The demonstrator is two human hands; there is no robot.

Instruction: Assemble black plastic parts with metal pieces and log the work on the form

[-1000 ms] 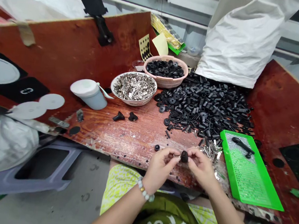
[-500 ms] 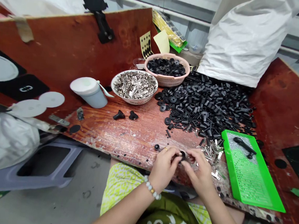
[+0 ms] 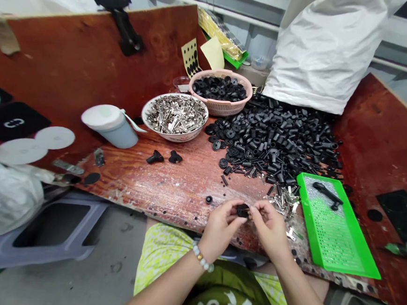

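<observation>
Close to the table's front edge, my left hand (image 3: 220,225) grips a small round black plastic part (image 3: 243,210) between thumb and fingers. My right hand (image 3: 270,227) is closed in a pinch against that part's right side. A tiny piece shows at its fingertips, too small to name. Left of the hands, a small black cap (image 3: 208,199) lies on the wood. To the right is a loose scatter of small metal strips (image 3: 286,201). Behind the hands spreads a big heap of black plastic parts (image 3: 278,139), with discs, tubes and screws among them.
A green tray (image 3: 314,246) with a black handle-shaped piece (image 3: 328,195) stands at right. Further back are a bowl of metal clips (image 3: 173,135), a pink basket (image 3: 224,108), a lidded cup (image 3: 118,134) and a white sack (image 3: 324,54). Two black fittings (image 3: 155,156) lie mid-table.
My right hand has closed in, its fingertips now meeting the black part in my left hand. That part has turned to show its face. The whole view has shifted slightly.
</observation>
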